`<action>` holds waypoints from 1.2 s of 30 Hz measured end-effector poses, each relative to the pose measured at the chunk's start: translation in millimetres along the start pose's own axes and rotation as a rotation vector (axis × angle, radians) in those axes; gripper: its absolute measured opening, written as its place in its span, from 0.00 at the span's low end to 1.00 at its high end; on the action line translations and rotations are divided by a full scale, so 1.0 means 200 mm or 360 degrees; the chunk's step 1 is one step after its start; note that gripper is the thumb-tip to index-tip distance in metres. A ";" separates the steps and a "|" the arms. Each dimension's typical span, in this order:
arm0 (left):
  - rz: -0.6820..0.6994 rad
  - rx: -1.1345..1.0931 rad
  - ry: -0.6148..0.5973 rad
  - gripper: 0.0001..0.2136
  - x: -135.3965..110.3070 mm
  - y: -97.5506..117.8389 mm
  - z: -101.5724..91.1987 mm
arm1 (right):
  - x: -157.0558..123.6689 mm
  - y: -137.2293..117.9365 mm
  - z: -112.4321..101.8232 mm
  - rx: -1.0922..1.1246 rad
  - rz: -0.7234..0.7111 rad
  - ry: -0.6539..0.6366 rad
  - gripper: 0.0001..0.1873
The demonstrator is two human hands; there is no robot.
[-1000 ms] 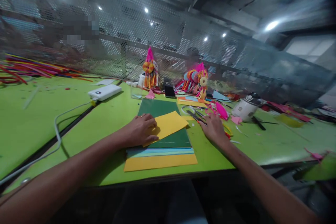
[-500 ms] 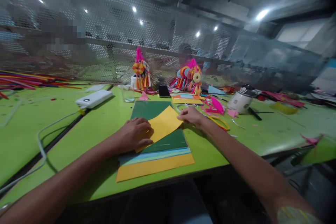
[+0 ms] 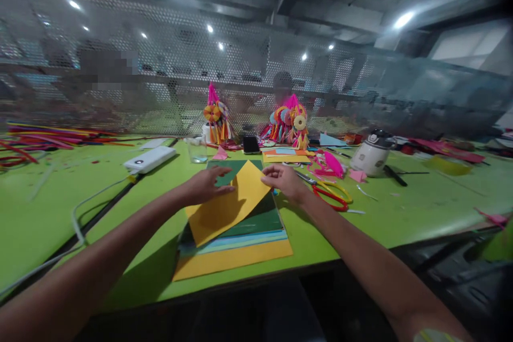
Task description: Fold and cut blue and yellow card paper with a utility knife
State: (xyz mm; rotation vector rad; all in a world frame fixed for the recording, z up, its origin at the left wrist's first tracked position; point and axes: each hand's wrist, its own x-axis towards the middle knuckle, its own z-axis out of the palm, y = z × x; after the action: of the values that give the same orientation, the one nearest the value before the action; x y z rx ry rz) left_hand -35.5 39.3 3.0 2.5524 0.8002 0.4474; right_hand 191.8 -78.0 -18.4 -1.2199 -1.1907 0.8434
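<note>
A yellow sheet of paper (image 3: 228, 206) lies askew over a dark green sheet (image 3: 262, 219), and its upper right part is lifted. My right hand (image 3: 282, 179) pinches the sheet's right corner between thumb and fingers. Over the yellow sheet's upper left part hovers my left hand (image 3: 208, 186), fingers apart and casting a shadow on the paper; it does not grip it. Beneath the green sheet, edges of blue sheets (image 3: 240, 242) show, and below them a wider yellow-orange strip (image 3: 232, 261) reaches toward the table's front edge.
Red-and-yellow-handled scissors (image 3: 331, 195) lie right of my right hand. Behind stand a clear cup (image 3: 197, 150), tasselled ornaments (image 3: 292, 120) and a white jug (image 3: 372, 155); a black phone (image 3: 251, 144) lies between. At left, a white power bank (image 3: 150, 159) trails a cable across the green table (image 3: 132, 214).
The yellow sheet has turned, its lower end swinging left and toward me. My left hand has lifted and opened off it, while my right hand keeps its corner and has shifted slightly left.
</note>
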 end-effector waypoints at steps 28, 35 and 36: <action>-0.0586 -0.1437 -0.0286 0.17 -0.04 0.02 0.04 | -0.04 0.05 -0.09 0.0253 -0.0100 -0.0112 0.20; -0.0569 -0.1395 -0.0271 0.15 -0.05 0.03 0.05 | -0.06 0.04 -0.04 0.0333 -0.0037 -0.0199 0.16; -0.0560 -0.1379 -0.0272 0.15 -0.05 0.04 0.05 | -0.06 0.04 -0.04 0.0336 -0.0024 -0.0180 0.16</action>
State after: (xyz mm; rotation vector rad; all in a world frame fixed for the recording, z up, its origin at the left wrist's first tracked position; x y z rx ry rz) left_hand -34.9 25.1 -4.3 1.5912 0.7517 0.3484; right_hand 197.0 -90.1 -27.5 -1.0015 -1.1673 1.0110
